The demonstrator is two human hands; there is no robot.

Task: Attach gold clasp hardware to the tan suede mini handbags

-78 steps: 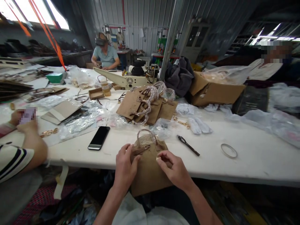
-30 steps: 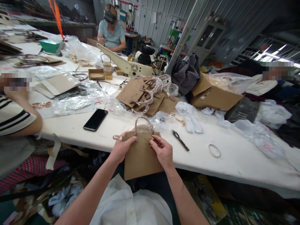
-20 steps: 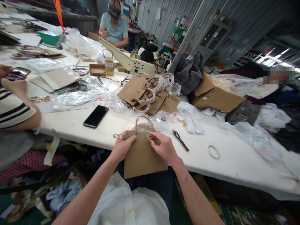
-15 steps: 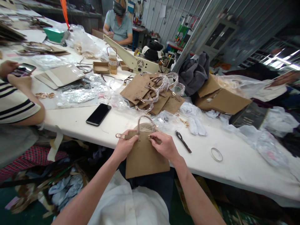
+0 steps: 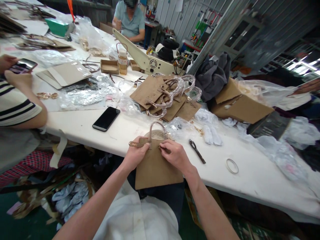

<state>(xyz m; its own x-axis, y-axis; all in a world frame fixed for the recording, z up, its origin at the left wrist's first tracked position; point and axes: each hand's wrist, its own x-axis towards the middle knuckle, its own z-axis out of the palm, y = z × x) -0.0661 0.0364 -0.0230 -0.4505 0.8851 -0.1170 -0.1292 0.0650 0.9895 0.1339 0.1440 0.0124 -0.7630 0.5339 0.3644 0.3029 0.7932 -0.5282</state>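
A brown bag panel (image 5: 158, 170) with a wrapped loop handle (image 5: 158, 124) leans at the table edge over my lap. My left hand (image 5: 136, 152) grips its upper left side, thumb pressed beside the handle's base. A short strap with metal fittings (image 5: 135, 144) sticks out to the left of that hand. At the handle's right base, my right hand (image 5: 175, 153) is closed in a pinch on a small strap end (image 5: 166, 150), partly hidden by the fingers. Behind the panel's top edge shows a roll of pale cord or tape (image 5: 157, 135).
Beyond my hands lies a pile of brown panels with wrapped handles (image 5: 147, 91). A black phone (image 5: 106, 119), a dark tool (image 5: 197, 151) and a ring of tape (image 5: 232, 166) rest on the white table (image 5: 75, 128). A co-worker's hand at left holds a phone (image 5: 23, 65); another person sits behind.
My view has shifted slightly. Both hands keep their hold on the panel, and the fingers of my right hand have moved a little at the handle's base.
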